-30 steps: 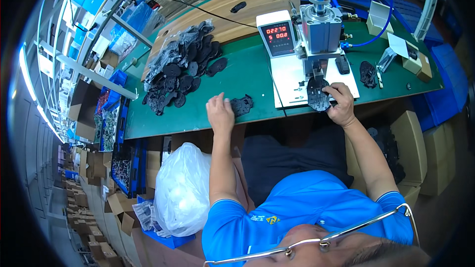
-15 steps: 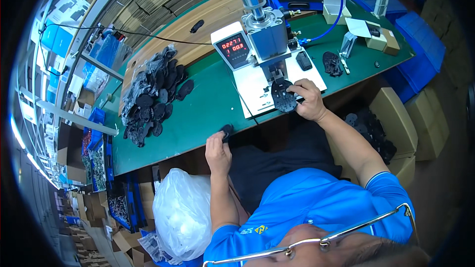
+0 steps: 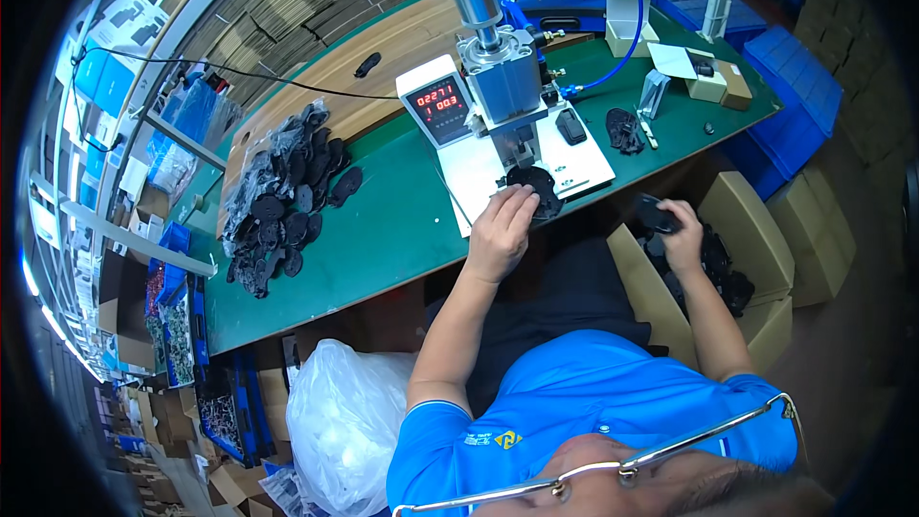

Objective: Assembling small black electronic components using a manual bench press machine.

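Note:
My left hand (image 3: 502, 232) reaches to the press (image 3: 507, 77), its fingers together on the left edge of a black oval plastic part (image 3: 548, 199). That part lies on the white base (image 3: 586, 159) below the press head; the fingertips are partly hidden. Farther right, my right hand (image 3: 683, 237) grips another black oval plastic part (image 3: 657, 215) between thumb and fingers. It is held above an open cardboard box (image 3: 756, 220) with several dark parts inside.
A heap of black oval parts (image 3: 278, 201) lies left on the green table (image 3: 383, 230). Beside the press stand a control box with a red display (image 3: 436, 101), a black block (image 3: 571, 127) and small cartons (image 3: 627, 29). A white plastic bag (image 3: 349, 412) sits below the table edge.
My right hand has drawn a black oval part off the press base, rightward to above the cardboard box. My left hand has moved from the table's front edge up to the press with a dark part.

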The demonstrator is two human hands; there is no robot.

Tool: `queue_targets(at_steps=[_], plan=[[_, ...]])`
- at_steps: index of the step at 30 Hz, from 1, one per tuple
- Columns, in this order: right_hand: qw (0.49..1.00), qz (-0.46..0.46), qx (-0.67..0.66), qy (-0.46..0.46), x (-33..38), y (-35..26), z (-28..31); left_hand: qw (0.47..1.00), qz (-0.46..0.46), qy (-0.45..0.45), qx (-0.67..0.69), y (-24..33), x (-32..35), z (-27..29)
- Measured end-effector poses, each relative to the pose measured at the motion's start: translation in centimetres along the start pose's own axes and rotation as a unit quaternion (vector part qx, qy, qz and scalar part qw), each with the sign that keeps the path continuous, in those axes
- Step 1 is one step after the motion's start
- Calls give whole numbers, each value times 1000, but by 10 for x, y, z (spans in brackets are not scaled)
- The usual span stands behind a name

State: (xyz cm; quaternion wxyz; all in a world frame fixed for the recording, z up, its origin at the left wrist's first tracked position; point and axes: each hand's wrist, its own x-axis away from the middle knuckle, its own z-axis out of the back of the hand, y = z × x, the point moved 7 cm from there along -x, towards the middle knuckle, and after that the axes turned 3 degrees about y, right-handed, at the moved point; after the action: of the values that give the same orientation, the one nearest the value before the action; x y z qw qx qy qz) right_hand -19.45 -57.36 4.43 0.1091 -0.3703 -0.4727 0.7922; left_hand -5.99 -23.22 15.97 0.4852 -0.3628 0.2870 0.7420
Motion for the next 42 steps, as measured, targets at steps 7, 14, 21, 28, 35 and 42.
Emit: queue_targets(at_steps=[7,14,21,28,35,42], plan=[[917,-212,336,-25,74,122,107,999,49,-21,9,-5,9,-20],[976,-74,171,-115,25,35,20,997,58,-49,1,-4,5,-22],[980,100,41,-168,-39,-89,-79,993,78,-88,7,-8,6,-18],[942,246,37,-226,-58,-122,-148,990,85,-111,28,-12,-2,-15],[949,275,11,-152,-50,-111,-179,986,88,-131,56,-17,3,-4],[949,299,11,-99,-50,-115,-172,979,196,-60,10,-143,52,35]])
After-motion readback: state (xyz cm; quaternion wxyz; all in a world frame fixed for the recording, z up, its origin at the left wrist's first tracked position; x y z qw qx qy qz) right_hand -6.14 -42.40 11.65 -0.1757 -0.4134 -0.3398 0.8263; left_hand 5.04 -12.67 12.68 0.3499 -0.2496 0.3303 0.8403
